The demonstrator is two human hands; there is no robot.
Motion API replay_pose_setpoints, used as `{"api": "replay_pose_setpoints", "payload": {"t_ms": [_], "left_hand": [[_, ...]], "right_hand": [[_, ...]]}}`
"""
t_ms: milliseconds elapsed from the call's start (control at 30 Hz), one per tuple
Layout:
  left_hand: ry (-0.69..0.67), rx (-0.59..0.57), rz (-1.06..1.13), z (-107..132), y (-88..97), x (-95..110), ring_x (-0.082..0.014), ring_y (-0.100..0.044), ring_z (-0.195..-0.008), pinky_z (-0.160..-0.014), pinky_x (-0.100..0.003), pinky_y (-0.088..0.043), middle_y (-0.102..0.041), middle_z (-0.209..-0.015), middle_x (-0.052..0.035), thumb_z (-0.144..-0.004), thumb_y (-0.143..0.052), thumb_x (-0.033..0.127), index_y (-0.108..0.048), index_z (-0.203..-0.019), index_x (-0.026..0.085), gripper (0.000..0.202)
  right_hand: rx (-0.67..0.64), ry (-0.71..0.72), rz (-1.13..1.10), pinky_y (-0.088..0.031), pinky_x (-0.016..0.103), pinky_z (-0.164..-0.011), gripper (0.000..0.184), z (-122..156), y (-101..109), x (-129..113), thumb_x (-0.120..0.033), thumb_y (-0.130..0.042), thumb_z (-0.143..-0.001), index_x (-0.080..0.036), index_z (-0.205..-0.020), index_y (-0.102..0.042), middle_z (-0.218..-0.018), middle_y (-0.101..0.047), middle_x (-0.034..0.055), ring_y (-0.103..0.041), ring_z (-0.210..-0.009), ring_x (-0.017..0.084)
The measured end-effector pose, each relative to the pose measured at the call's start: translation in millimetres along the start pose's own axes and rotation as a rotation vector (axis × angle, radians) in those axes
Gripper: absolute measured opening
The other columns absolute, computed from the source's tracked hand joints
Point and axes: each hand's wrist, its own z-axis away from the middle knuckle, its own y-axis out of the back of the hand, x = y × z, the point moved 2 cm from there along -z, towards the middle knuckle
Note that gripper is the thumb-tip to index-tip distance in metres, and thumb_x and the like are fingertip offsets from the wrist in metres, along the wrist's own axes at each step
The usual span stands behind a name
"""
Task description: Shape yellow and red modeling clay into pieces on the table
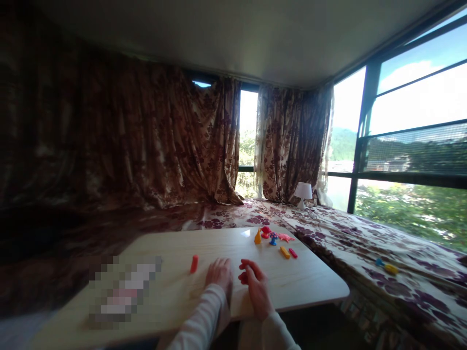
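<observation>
My left hand [219,273] lies palm down on the pale wooden table [168,282], fingers stretched forward. Whatever may be under its palm is hidden. Beside it on the right, my right hand [254,279] is turned on its side just over the tabletop, its fingers loosely bent and apart, with nothing visible in them. A short red stick [194,264] is left of my left hand. Beyond my right hand are an orange stick [285,252] and a pink stick [293,253]. Behind those sit a yellow cone-like figure [258,237], a red figure [266,231], a blue figure [273,238] and a pink flat figure [286,237].
A blurred-out patch [126,291] covers something on the table's left. Flowered bedding [339,233] surrounds the table's back and right, bearing a blue and yellow item [390,269] and a small white lamp [302,191]. Curtains [175,146] and windows stand behind.
</observation>
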Motion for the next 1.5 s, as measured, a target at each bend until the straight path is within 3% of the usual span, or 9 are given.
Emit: {"api": "replay_pose_setpoints", "payload": {"t_ms": [200,333,500,667,833,967,1167,1300,1500], "left_hand": [[0.022,-0.038,-0.012,44,9.4,-36,-0.0256,-0.044,-0.127,-0.106,-0.049,-0.036,-0.047,-0.137,-0.0133,-0.091,-0.048,0.029,-0.046,-0.129,0.015,0.041],[-0.001,-0.059,-0.006,73,5.1,-29,-0.0259,-0.03,-0.137,-0.113,-0.04,-0.027,-0.033,-0.147,-0.0194,-0.09,-0.038,0.019,-0.035,-0.138,0.005,0.05],[0.001,-0.037,0.017,36,-7.9,3,-0.0267,-0.042,-0.128,-0.105,-0.053,-0.035,-0.046,-0.138,-0.0105,-0.089,-0.053,0.031,-0.049,-0.126,0.017,0.04],[0.019,0.027,0.051,3,-5.1,-5,-0.0199,-0.057,-0.105,-0.09,-0.044,-0.049,-0.058,-0.118,-0.0075,-0.088,-0.054,0.035,-0.056,-0.113,0.017,0.03],[0.005,0.072,0.056,53,9.9,-35,-0.0223,-0.05,-0.121,-0.103,-0.048,-0.04,-0.055,-0.129,-0.0094,-0.091,-0.048,0.027,-0.055,-0.119,0.017,0.03],[-0.055,0.042,0.05,83,11.6,-29,-0.0191,-0.041,-0.131,-0.113,-0.037,-0.031,-0.049,-0.137,-0.0105,-0.09,-0.04,0.012,-0.052,-0.126,0.014,0.039],[-0.032,0.038,0.053,27,-6.6,5,-0.0206,-0.056,-0.109,-0.094,-0.045,-0.046,-0.057,-0.121,-0.0076,-0.089,-0.053,0.033,-0.057,-0.112,0.018,0.028],[0.041,0.05,0.045,3,-2.7,-9,-0.019,-0.058,-0.101,-0.087,-0.042,-0.05,-0.058,-0.117,-0.0073,-0.088,-0.054,0.035,-0.055,-0.113,0.017,0.03],[0.015,0.097,0.029,70,14.2,-38,-0.0231,-0.047,-0.124,-0.104,-0.049,-0.039,-0.053,-0.131,-0.0106,-0.092,-0.044,0.024,-0.052,-0.122,0.016,0.032]], "right_hand": [[0.001,-0.001,-0.003,-0.043,0.024,-0.047,0.032,0,0,1,-0.043,-0.068,-0.06,-0.016,-0.077,-0.071,-0.068,-0.066,0.0022,-0.057,-0.05,0.012],[0.005,-0.003,-0.004,-0.043,0.023,-0.047,0.03,1,-1,1,-0.042,-0.068,-0.059,-0.016,-0.075,-0.071,-0.067,-0.066,0.002,-0.056,-0.05,0.012],[0.006,-0.004,0.004,-0.045,0.025,-0.05,0.03,0,1,1,-0.042,-0.067,-0.06,-0.017,-0.078,-0.07,-0.069,-0.066,0.0019,-0.057,-0.051,0.012],[0.006,-0.005,0.008,-0.045,0.025,-0.051,0.031,-1,2,2,-0.041,-0.067,-0.06,-0.017,-0.08,-0.07,-0.069,-0.066,0.0019,-0.057,-0.051,0.012],[0.007,-0.002,-0.003,-0.045,0.025,-0.05,0.03,0,1,1,-0.039,-0.066,-0.061,-0.017,-0.08,-0.07,-0.07,-0.066,0.0022,-0.057,-0.052,0.012],[0.007,-0.005,0.0,-0.045,0.025,-0.05,0.029,1,1,1,-0.039,-0.065,-0.061,-0.017,-0.079,-0.07,-0.069,-0.066,0.002,-0.057,-0.052,0.012],[-0.011,0.001,0.027,-0.046,0.025,-0.052,0.028,0,2,2,-0.038,-0.065,-0.062,-0.017,-0.08,-0.07,-0.071,-0.066,0.0015,-0.057,-0.052,0.011],[-0.02,0.01,0.039,-0.046,0.025,-0.052,0.028,-1,3,2,-0.038,-0.064,-0.063,-0.017,-0.08,-0.069,-0.071,-0.066,0.0019,-0.058,-0.052,0.012],[-0.013,0.01,0.041,-0.045,0.025,-0.051,0.027,0,2,3,-0.036,-0.063,-0.062,-0.017,-0.08,-0.069,-0.071,-0.067,0.0019,-0.058,-0.052,0.012]]}}
